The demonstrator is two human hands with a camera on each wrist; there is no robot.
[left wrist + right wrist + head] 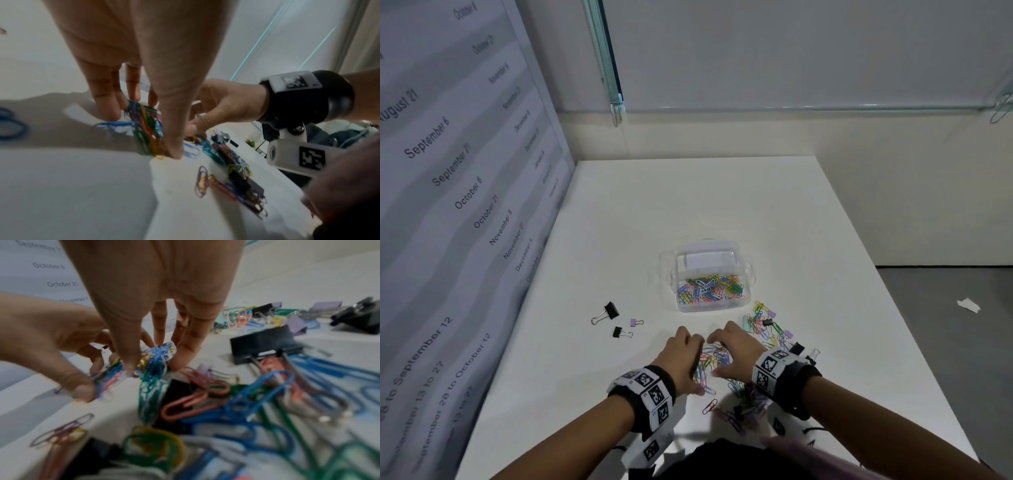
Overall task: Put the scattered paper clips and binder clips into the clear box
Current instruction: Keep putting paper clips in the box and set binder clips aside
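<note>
Two walls boxing our white table (pixel 619 212), dated chart (pixel 448 171) on our left, our left hand (pixel 681 356) and right hand (pixel 732 349) cupped together, fingers curled round a bunch of paper clips (pixel 714 359)

we see a flat white table (pixel 722 205) set into a corner. on it, near the middle, stands a small clear plastic box (pixel 711 310) partly filled with coloured paper clips. to its left, apart from it, lie two black binder clips (pixel 610 311) and a small lilac binder clip (pixel 635 322). just right of the box and towards the near edge, a loose scatter of coloured wire paper clips (pixel 760 323) lies mixed with more black and lilac binder clips.
</note>
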